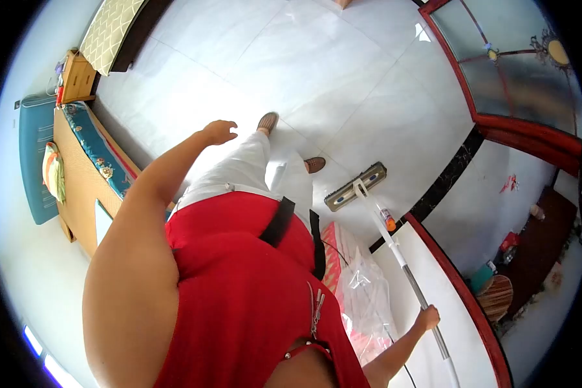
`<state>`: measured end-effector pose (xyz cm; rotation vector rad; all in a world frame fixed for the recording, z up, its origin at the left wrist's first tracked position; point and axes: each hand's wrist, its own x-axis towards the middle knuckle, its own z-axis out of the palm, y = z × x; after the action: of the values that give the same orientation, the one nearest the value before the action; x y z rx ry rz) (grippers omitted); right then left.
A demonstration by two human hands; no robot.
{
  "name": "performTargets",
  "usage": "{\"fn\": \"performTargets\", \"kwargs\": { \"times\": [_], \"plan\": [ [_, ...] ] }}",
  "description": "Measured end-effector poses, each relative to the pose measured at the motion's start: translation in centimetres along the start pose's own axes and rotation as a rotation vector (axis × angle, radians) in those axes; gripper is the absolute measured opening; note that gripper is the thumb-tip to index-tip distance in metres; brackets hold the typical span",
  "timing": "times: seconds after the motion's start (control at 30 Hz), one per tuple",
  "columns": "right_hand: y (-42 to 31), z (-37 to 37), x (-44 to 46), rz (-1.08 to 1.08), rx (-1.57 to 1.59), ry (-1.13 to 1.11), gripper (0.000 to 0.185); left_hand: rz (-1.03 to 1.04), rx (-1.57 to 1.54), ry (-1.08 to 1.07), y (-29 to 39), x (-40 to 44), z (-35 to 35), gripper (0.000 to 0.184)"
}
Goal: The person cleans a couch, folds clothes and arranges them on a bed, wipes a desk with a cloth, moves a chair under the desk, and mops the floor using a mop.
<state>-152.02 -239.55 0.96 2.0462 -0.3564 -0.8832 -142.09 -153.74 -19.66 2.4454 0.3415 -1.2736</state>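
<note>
My right hand (427, 317) is wrapped round the grey and white pole of a mop (410, 279). The flat mop head (355, 187) rests on the pale tiled floor, ahead of my shoes (315, 165). A small bottle with an orange end (388, 220) is by the lower part of the pole. My left hand (220, 132) hangs out over the floor, away from the mop, with its fingers apart and nothing in them.
At the left are a bed (84, 213), a wooden nightstand (79, 77) and a patterned piece of furniture (110, 32). A clear plastic bag (365, 294) lies beside me. A red-framed glass door (520, 84) and a dark threshold strip (447, 176) are at the right.
</note>
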Motion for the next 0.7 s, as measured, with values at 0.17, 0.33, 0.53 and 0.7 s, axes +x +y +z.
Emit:
{"fn": "performTargets", "kwargs": {
  "times": [0.17,0.33,0.53,0.7],
  "plan": [
    [-4.4,-12.6,-1.7,-0.140,-0.207,0.370,0.010,0.155,-0.098,0.116,2.0,2.4,0.4,0.048],
    [-6.4,-22.2,-2.5,-0.231,-0.264,0.628,0.012,0.550,-0.193,0.166,8.9,3.1,-1.7,0.044],
    [-11.0,-41.4,-9.3,-0.415,-0.324,0.859,0.002,1.062,-0.290,0.379,19.4,3.2,-2.5,0.061],
    [-16.1,-54.0,-15.1,-0.593,-0.427,1.169,0.006,1.289,-0.407,0.601,22.4,-3.3,-8.6,0.082]
  ]
}}
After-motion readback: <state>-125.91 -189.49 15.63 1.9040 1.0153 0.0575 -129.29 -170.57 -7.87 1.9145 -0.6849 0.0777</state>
